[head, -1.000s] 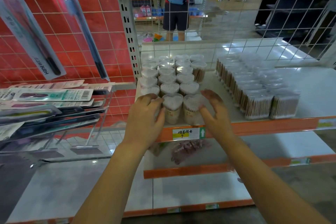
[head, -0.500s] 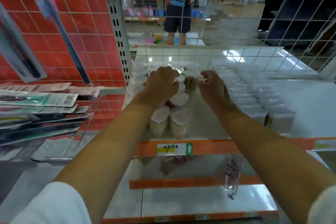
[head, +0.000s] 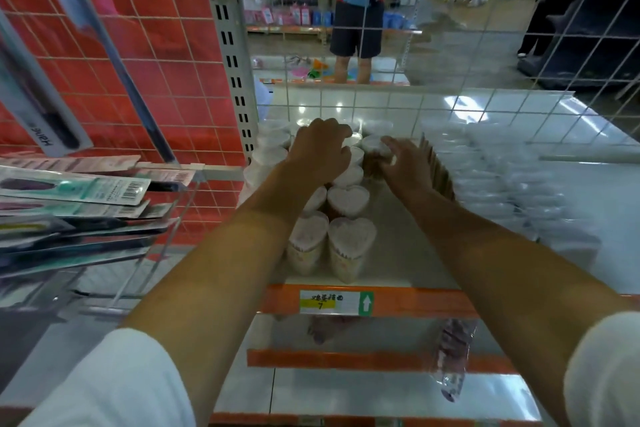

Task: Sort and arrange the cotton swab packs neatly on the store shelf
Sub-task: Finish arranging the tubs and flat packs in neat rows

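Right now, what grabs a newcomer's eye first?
Two bare forearms reach deep into the shelf, left hand and right hand on the back rows of heart-shaped swab tubs. Left of that, a red grid panel hangs toothbrush packs.

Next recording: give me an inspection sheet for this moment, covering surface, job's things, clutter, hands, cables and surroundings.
Surface: white shelf with an orange front edge and a price label.
Job's things: heart-shaped swab tubs in rows at the left; clear swab boxes in rows at the right, blurred.
Clutter: a plastic bag hangs below the shelf edge.
Hands: left hand, fingers curled, on the rear tubs; whether it holds one cannot be told. Right hand touches a rear tub, fingers spread.
Cables: nothing seen.
Surroundings: wire grid behind; toothbrush packs on hooks at the left; a person stands in the aisle beyond.
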Motion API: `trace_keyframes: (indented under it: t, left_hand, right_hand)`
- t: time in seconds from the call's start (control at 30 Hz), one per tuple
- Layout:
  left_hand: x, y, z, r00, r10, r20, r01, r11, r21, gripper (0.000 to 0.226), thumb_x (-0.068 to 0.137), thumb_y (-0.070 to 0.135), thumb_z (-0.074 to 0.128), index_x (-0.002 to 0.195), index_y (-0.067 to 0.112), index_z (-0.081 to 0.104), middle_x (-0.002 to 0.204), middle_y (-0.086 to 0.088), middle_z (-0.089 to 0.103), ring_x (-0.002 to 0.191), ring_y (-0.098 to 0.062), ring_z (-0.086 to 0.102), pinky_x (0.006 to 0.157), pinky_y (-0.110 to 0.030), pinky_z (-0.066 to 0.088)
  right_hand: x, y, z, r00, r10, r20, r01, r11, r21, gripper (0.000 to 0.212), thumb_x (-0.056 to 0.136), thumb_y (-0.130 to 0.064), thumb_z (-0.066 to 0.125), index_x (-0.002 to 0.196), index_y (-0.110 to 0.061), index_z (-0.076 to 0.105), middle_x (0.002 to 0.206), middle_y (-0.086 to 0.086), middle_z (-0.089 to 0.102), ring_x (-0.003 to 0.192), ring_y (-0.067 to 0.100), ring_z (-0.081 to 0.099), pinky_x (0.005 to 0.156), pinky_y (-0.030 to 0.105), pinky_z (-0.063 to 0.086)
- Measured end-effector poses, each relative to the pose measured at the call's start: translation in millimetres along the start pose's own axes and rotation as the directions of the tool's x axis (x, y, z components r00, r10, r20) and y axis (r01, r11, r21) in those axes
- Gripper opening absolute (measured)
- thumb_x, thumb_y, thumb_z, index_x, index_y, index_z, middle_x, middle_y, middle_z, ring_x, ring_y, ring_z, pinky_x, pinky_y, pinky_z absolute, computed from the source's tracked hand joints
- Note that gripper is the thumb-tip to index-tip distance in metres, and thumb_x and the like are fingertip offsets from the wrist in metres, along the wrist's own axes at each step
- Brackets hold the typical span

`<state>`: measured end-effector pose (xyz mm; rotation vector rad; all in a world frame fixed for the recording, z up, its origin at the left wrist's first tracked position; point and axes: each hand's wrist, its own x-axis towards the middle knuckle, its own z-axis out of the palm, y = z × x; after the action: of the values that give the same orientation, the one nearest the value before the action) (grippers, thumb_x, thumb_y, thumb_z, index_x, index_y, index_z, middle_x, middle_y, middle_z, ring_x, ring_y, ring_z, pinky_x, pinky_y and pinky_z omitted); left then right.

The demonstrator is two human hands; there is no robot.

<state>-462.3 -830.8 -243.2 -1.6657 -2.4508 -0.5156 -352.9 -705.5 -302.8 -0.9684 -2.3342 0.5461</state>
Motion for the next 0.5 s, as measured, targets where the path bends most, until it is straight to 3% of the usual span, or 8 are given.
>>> trace_keyframes:
  t: [0.2,0.37,0.5]
  left_hand:
    - [-12.2,2.8,2.4,1.000,0.009,-0.022,-0.012,0.989,-0.147,0.036,0.092,0.019,0.050,0.127,0.011,0.053,0.127,-0.010,0.054,0.117,-0.025,0.046,0.097,-0.035,0.036]
    - [-35.9,0.1,5.4,0.995,0.007,-0.099,-0.033,0.963,-0.266,0.032,0.088,0.018,0.054,0.118,0.008,0.060,0.116,-0.011,0.061,0.106,-0.026,0.055,0.090,-0.035,0.044]
    - [-61.7,6.8,2.8,0.985,0.073,-0.155,-0.115,0.952,-0.283,0.036,0.084,0.020,0.051,0.113,0.004,0.064,0.111,-0.014,0.064,0.104,-0.030,0.056,0.088,-0.038,0.044]
  right_hand:
    - [-7.4,-10.1,0.0,0.997,0.039,-0.062,-0.032,0.995,0.099,0.042,0.082,-0.001,0.054,0.125,-0.004,0.056,0.122,0.019,0.060,0.113,0.030,0.055,0.095,0.031,0.041]
    - [-23.2,-17.4,-8.9,0.991,0.034,-0.131,-0.019,0.994,0.111,0.039,0.081,-0.004,0.058,0.120,-0.003,0.060,0.115,0.019,0.063,0.106,0.030,0.058,0.089,0.026,0.041]
    - [-44.0,-25.8,-30.8,0.977,-0.015,-0.211,0.026,0.998,0.050,0.042,0.076,-0.006,0.064,0.117,-0.007,0.062,0.108,0.019,0.062,0.099,0.032,0.057,0.089,0.035,0.045]
